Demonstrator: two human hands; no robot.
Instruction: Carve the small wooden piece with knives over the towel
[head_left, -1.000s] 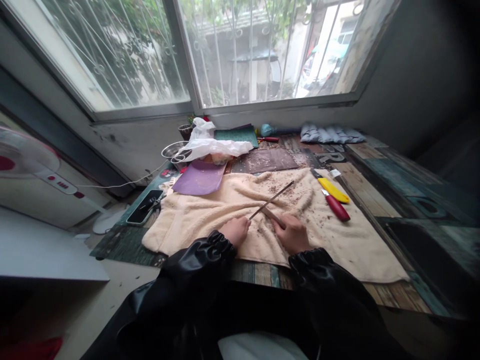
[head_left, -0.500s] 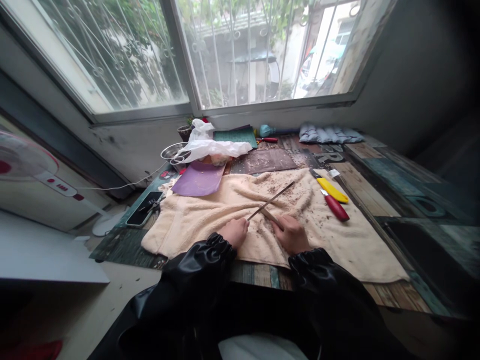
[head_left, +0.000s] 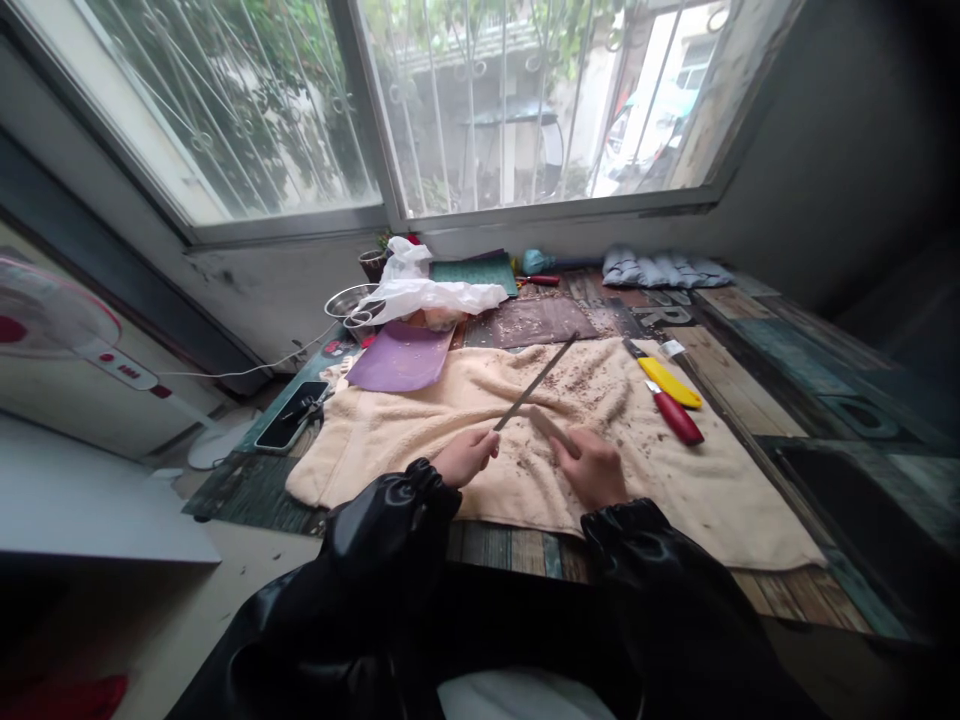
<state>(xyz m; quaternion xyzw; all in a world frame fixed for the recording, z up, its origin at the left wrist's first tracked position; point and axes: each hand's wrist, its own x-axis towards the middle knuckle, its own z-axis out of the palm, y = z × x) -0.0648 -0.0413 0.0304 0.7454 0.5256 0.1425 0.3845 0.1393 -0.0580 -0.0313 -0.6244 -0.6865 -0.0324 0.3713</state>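
Note:
My left hand (head_left: 466, 457) is closed round the near end of a long, thin, dark file (head_left: 537, 383), which points up and to the right over the cloth. My right hand (head_left: 592, 466) grips a short brown wooden stick (head_left: 553, 431), its free end towards the file. A small gap shows between stick and file. Under both hands spreads a beige towel (head_left: 390, 440), rumpled and sprinkled with brown shavings. To the right of my right hand lie a red-handled knife (head_left: 679, 418) and a yellow-handled cutter (head_left: 670, 382), side by side on the towel.
A purple sheet (head_left: 401, 358) lies at the towel's back left, near a white plastic bag (head_left: 442, 297) and metal bowl (head_left: 352, 301). A phone (head_left: 291, 415) rests at the table's left edge. Behind are a green mat (head_left: 480, 274) and grey-blue packet (head_left: 664, 268). A fan (head_left: 52, 310) stands left.
The file has swung to a steeper angle, its far tip moving left and away. The stick has shifted slightly right and now stands apart from the file.

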